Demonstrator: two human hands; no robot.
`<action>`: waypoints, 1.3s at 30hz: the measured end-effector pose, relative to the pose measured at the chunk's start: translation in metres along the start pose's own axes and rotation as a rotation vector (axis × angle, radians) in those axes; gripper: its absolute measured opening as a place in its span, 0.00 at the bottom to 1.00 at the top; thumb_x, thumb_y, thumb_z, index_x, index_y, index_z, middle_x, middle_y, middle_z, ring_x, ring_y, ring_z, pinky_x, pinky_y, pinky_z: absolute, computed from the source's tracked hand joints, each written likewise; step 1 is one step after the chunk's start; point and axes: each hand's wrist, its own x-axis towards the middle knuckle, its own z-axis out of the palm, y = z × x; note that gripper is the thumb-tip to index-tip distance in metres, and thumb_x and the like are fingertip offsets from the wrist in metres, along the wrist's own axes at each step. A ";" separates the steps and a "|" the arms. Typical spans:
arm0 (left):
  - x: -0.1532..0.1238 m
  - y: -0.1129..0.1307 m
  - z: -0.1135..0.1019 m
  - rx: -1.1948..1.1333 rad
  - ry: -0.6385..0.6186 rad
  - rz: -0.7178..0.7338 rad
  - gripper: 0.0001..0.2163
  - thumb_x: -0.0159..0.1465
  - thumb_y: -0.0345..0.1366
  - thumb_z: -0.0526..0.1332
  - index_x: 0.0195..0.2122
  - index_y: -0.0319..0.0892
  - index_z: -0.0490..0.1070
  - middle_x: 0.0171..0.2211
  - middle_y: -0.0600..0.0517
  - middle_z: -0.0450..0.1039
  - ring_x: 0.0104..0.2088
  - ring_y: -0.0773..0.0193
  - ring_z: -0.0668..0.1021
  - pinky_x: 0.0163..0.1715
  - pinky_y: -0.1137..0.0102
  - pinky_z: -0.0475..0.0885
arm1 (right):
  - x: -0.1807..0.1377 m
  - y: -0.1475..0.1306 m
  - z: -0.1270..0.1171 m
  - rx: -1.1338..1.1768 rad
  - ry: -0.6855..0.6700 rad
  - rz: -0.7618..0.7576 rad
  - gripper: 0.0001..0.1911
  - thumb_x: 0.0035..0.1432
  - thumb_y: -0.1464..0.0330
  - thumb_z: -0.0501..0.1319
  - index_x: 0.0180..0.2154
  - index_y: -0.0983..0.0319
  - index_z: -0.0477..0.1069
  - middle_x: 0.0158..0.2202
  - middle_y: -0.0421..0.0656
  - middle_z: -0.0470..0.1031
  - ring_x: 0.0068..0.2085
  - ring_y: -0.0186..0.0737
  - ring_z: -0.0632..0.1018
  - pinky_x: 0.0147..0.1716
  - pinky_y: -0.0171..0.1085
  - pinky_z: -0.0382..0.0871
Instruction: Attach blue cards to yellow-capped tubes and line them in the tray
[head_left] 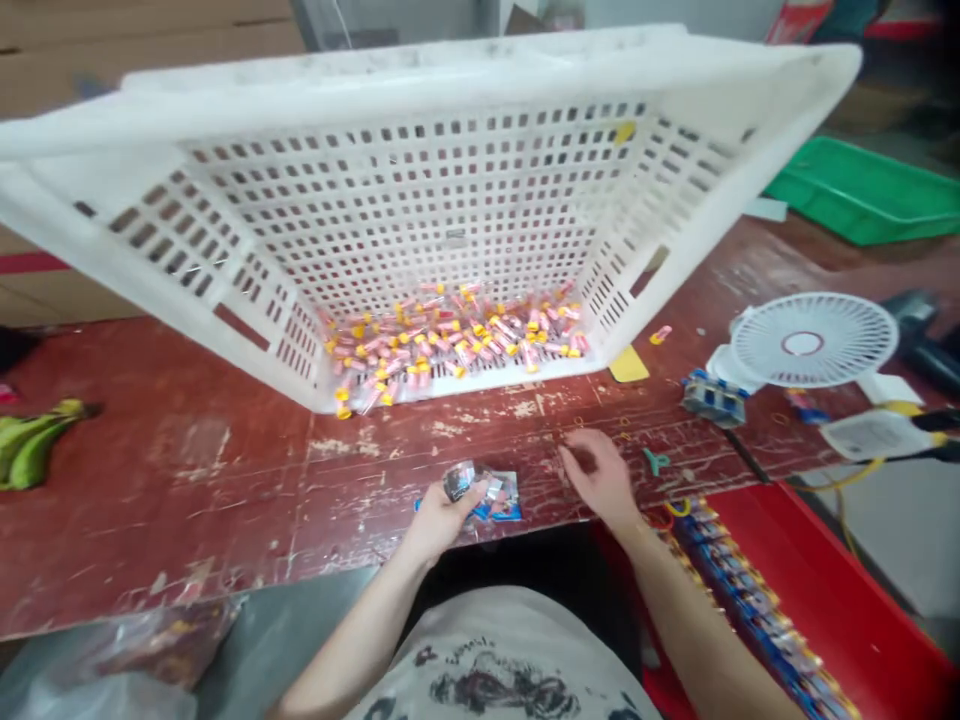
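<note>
My left hand (439, 515) grips a small clear and blue packet (487, 492) at the near edge of the worn red table (187, 480). My right hand (598, 478) rests on the tabletop just right of the packet, fingers curled and pressing down; what lies under them is hidden. A big white perforated crate (420, 200) is tipped toward me on the table, and a heap of small pink and yellow pieces (457, 345) lies along its lower edge.
A white desk fan (814, 340) lies at the right beside a small blue object (712, 397). A red bin (840, 590) with rows of blue packets stands at the lower right. A green tray (862, 190) sits far right, bananas (34, 435) at left.
</note>
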 end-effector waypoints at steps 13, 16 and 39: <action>-0.023 0.011 -0.032 -0.075 0.120 -0.037 0.19 0.54 0.46 0.67 0.39 0.35 0.76 0.31 0.43 0.80 0.32 0.59 0.81 0.31 0.71 0.74 | 0.163 -0.088 0.140 -0.291 -0.446 -0.047 0.22 0.55 0.84 0.50 0.52 0.71 0.62 0.50 0.59 0.66 0.52 0.50 0.70 0.50 0.46 0.62; -0.019 0.014 -0.032 -0.127 0.107 -0.060 0.20 0.51 0.46 0.69 0.40 0.36 0.76 0.32 0.43 0.80 0.33 0.58 0.81 0.30 0.70 0.75 | 0.152 -0.081 0.132 -0.290 -0.474 -0.021 0.25 0.53 0.82 0.53 0.54 0.67 0.61 0.51 0.59 0.66 0.47 0.52 0.73 0.45 0.46 0.66; 0.000 -0.005 -0.014 -0.258 0.225 -0.041 0.17 0.40 0.36 0.76 0.29 0.34 0.77 0.22 0.51 0.78 0.22 0.66 0.78 0.28 0.72 0.77 | 0.049 -0.110 0.023 0.562 -0.374 0.014 0.14 0.57 0.64 0.61 0.43 0.56 0.58 0.35 0.39 0.69 0.32 0.35 0.73 0.33 0.38 0.71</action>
